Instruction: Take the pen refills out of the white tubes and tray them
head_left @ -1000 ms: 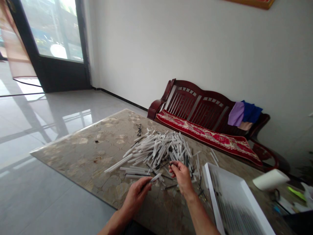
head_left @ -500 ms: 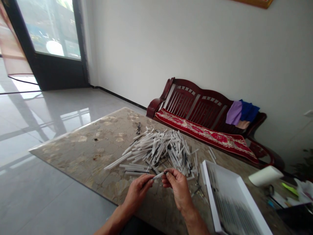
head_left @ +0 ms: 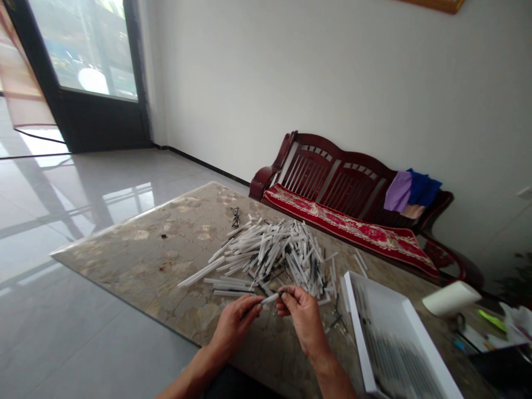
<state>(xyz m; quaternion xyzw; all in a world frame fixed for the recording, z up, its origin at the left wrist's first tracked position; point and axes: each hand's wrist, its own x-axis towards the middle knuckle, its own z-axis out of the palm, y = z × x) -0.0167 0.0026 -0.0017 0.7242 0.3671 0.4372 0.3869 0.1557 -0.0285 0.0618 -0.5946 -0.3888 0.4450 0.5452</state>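
Both hands meet over the near side of the table, with a slim white tube (head_left: 271, 298) stretched between them. My left hand (head_left: 236, 321) pinches its left end between thumb and fingers. At the other end, my right hand (head_left: 302, 316) is closed on a small dark tip, largely covered by the fingertips. Just beyond lies a heaped pile of white tubes (head_left: 266, 246) with black pieces mixed in. To the right of my right hand, several thin dark pieces (head_left: 338, 318) are scattered on the tabletop.
An open white box (head_left: 415, 327) with rows of thin grey sticks stands at the right. Past it are a white roll (head_left: 451, 298) and mixed clutter. The patterned table (head_left: 137, 244) reaches left; a dark coil (head_left: 235, 217) lies behind the pile. A wooden bench (head_left: 332, 183) stands beyond.
Almost nothing differs. Both hands keep their grip on the tube in nearly the same place, with only a slight shift of the fingers.
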